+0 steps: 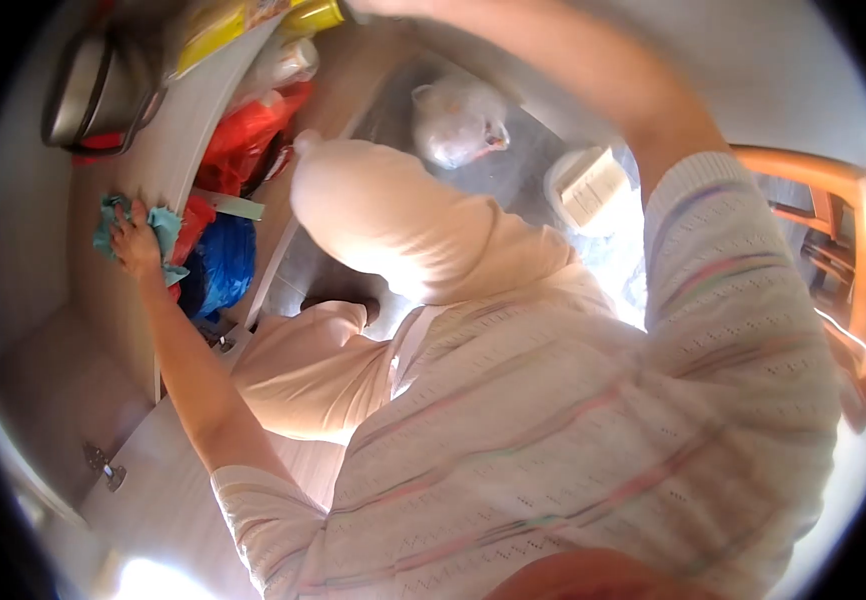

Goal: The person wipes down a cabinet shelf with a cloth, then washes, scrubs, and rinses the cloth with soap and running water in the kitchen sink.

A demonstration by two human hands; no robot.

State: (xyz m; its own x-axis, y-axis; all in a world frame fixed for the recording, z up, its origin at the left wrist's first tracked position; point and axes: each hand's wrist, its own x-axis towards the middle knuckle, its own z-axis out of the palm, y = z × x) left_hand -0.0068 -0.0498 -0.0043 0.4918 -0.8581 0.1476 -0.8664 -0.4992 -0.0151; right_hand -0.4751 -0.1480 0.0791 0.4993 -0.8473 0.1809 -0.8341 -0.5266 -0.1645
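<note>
My left hand (135, 240) is on a teal cloth (166, 228), pressing it against the pale wooden cabinet board (103, 290) at the left. The cloth bunches out on both sides of the fingers. Close beside this hand are a blue plastic bag (226, 262) and red plastic bags (248, 140) inside the cabinet. My right forearm reaches across the top of the view, and its hand is cut off at the upper edge, near a yellow item (313, 17).
A metal pot (81, 92) stands at the upper left. On the grey floor are a white plastic bag (460, 122) and a pale box (594, 188). An orange wooden chair (858, 250) is at the right. Metal hinges (108, 468) show at the lower left.
</note>
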